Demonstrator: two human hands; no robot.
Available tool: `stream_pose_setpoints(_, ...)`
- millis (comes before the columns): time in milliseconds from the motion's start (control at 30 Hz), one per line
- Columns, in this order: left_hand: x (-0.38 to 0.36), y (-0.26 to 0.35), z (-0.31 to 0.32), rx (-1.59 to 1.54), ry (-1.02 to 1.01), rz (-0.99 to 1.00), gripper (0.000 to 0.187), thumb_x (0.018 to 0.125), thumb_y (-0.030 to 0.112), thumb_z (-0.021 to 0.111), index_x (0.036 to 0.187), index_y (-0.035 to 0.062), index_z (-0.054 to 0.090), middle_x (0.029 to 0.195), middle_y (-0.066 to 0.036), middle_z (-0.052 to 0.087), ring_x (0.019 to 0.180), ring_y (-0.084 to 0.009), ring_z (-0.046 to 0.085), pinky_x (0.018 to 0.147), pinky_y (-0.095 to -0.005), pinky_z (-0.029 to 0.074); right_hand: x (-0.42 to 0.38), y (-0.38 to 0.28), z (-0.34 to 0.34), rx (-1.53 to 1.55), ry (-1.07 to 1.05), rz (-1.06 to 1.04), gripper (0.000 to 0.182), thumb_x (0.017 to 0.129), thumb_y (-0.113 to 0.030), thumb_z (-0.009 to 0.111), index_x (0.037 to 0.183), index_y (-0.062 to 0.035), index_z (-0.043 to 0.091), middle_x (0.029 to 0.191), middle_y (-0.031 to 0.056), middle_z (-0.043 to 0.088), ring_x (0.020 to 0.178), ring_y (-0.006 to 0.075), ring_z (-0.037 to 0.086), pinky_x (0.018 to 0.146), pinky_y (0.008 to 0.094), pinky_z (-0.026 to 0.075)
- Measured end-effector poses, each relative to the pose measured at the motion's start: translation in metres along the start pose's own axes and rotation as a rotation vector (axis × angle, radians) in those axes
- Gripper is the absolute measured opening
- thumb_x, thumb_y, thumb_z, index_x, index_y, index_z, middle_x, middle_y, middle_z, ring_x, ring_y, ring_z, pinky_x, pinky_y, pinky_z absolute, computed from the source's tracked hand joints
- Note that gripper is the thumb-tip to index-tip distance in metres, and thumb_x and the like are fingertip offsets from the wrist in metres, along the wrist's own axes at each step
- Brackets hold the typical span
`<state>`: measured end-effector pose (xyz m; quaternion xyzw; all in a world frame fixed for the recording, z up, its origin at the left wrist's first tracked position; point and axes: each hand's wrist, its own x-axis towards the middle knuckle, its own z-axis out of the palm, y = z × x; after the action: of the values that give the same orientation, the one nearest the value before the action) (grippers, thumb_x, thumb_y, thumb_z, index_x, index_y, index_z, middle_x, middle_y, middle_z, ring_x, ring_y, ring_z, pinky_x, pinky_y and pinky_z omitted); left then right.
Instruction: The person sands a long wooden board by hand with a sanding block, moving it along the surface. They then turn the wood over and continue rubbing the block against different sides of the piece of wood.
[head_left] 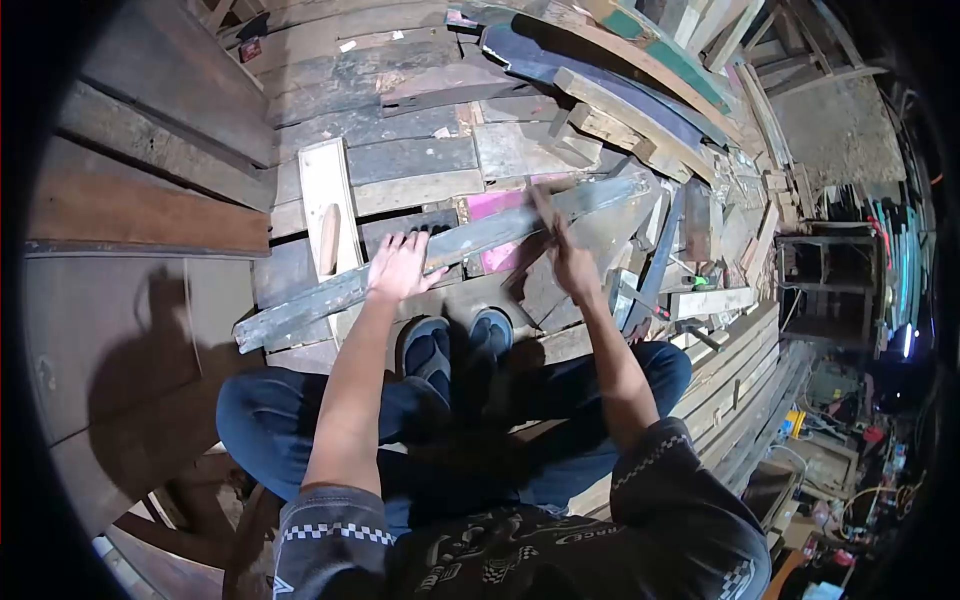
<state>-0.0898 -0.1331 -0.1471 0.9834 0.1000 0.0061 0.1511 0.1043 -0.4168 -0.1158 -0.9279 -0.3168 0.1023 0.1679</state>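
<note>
A long, weathered grey wooden plank (490, 232) lies slantwise in front of me. My left hand (400, 266) grips across it left of its middle, fingers over the far edge and thumb apart on the near side. Closed around a brown, stick-like wooden tool (545, 207), my right hand (574, 268) is just on the near side of the plank. The tool's upper part overlaps the plank and is smeared by motion, so I cannot tell its exact kind. Under the plank's left part rests a pale board (322, 190) with a small wooden piece (329, 238) on it.
A pink panel (495, 205) shows beneath the plank. Curved, painted timbers (600, 85) and offcuts are piled at the back right. To the right lie a hammer (700, 335) and a pale wooden block (712, 302). My sandalled feet (428, 350) are close below the plank.
</note>
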Motion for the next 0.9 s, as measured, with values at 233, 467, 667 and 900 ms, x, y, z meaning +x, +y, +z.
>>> stream_pose_setpoints(233,0.002,0.002,-0.003,0.033,-0.071,-0.001,0.078,0.084,0.064,0.061,0.129,0.0017,0.052,0.117,-0.016,0.064,0.117,-0.032,0.057,0.104,-0.0458,0.041,-0.029,-0.046,-0.006,-0.144,-0.126,-0.034,0.069,0.099,-0.033,0.05,0.158,-0.0268,0.015,0.077,0.0315,0.067,0.068,0.0517,0.065,0.062,0.0618,0.051)
stream_pose_setpoints(467,0.004,0.002,-0.007,0.051,-0.078,-0.015,0.076,0.085,0.063,0.06,0.13,0.0023,0.051,0.119,-0.016,0.064,0.115,-0.0321,0.058,0.103,-0.0459,0.041,-0.04,-0.052,0.006,-0.031,-0.132,-0.086,0.073,0.097,-0.027,0.055,0.158,-0.0217,0.017,0.077,0.0332,0.065,0.07,0.0513,0.065,0.063,0.0617,0.052)
stream_pose_setpoints(667,0.001,0.003,-0.006,0.05,-0.121,-0.028,0.079,0.087,0.063,0.057,0.135,0.0006,0.049,0.127,-0.018,0.061,0.116,-0.0336,0.057,0.106,-0.048,0.039,-0.015,-0.037,0.004,-0.012,0.135,0.25,0.073,0.097,-0.029,0.055,0.158,-0.0239,0.016,0.077,0.032,0.066,0.067,0.0503,0.065,0.06,0.0613,0.051)
stream_pose_setpoints(900,0.004,-0.001,-0.003,0.017,-0.066,-0.033,0.077,0.084,0.063,0.062,0.131,0.003,0.051,0.117,-0.019,0.064,0.116,-0.0323,0.057,0.105,-0.046,0.04,-0.013,-0.065,-0.015,0.096,-0.299,0.004,0.065,0.095,-0.04,0.057,0.153,-0.0319,0.031,0.091,0.0294,0.068,0.09,0.0491,0.065,0.079,0.0596,0.051)
